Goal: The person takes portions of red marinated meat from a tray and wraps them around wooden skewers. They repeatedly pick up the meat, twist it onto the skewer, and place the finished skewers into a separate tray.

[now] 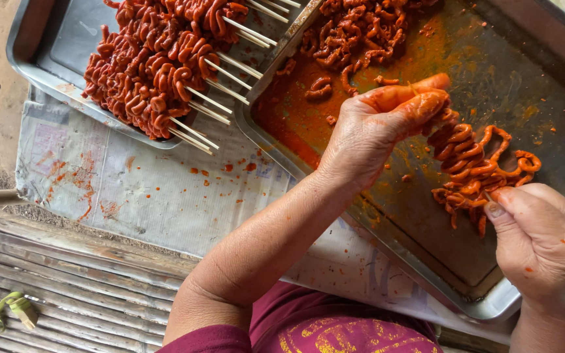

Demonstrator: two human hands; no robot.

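My left hand [379, 131] is smeared with orange-red sauce and grips the upper end of a folded strip of red marinated meat [475, 170] over a large metal tray [544, 98]. Pinching the lower end of that same meat, my right hand [544, 242] appears to hold a skewer, whose stick is hidden. More loose marinated meat [354, 33] lies at the far end of this tray.
A second metal tray [53, 46] at the upper left holds several finished skewers of red meat [158, 65], their wooden sticks pointing right. Stained newspaper [132, 183] lies under both trays. Bamboo slats [67, 294] run along the near left, with a green strip [1, 314].
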